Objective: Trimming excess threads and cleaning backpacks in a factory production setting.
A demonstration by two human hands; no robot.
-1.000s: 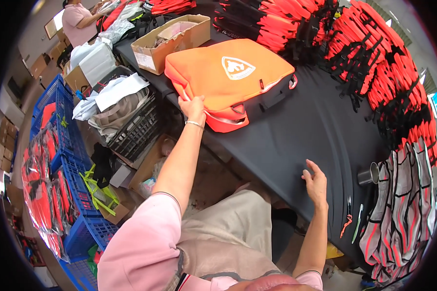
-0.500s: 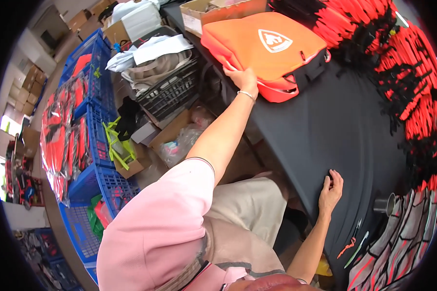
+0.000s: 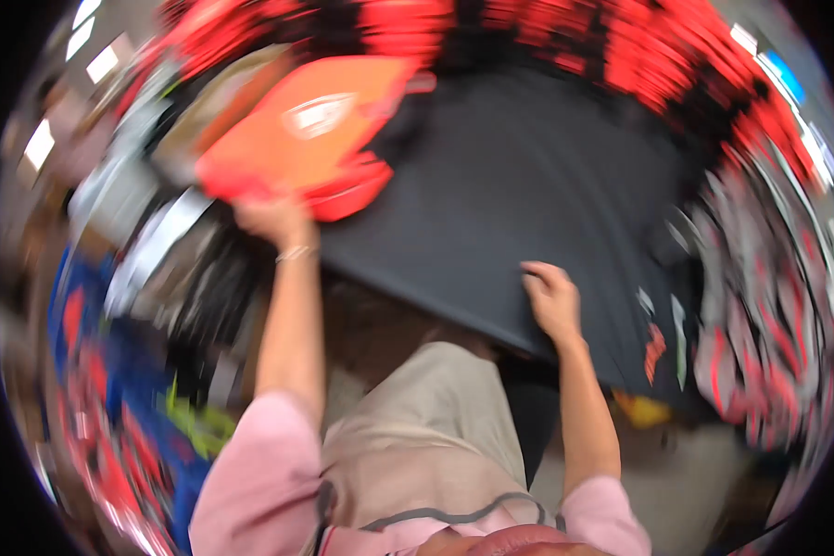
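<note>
At the far left of the black-covered table [image 3: 491, 204] lies an orange bag-like fabric piece [image 3: 278, 125] with a white shield emblem and a folded orange edge. My left hand [image 3: 278, 218] is closed on its near left edge; motion blurs the fingers. My right hand [image 3: 554, 301] is over the near part of the table, fingers loosely bent and apart, with nothing visible in them. To its right lie a small tool with an orange cord [image 3: 653, 352] and a slim pale tool [image 3: 679, 338].
Red and black strips [image 3: 658, 56] pile along the far edge. Grey pieces with red lines [image 3: 760, 315] hang at the right, beside a dark cup [image 3: 672, 236]. Left of the table stand a crate with cloth [image 3: 204, 287] and blue crates [image 3: 130, 371].
The whole view has turned toward the table, so the orange piece appears farther left. My left hand stays at its edge. My right hand remains over the table, its fingers now pointing left.
</note>
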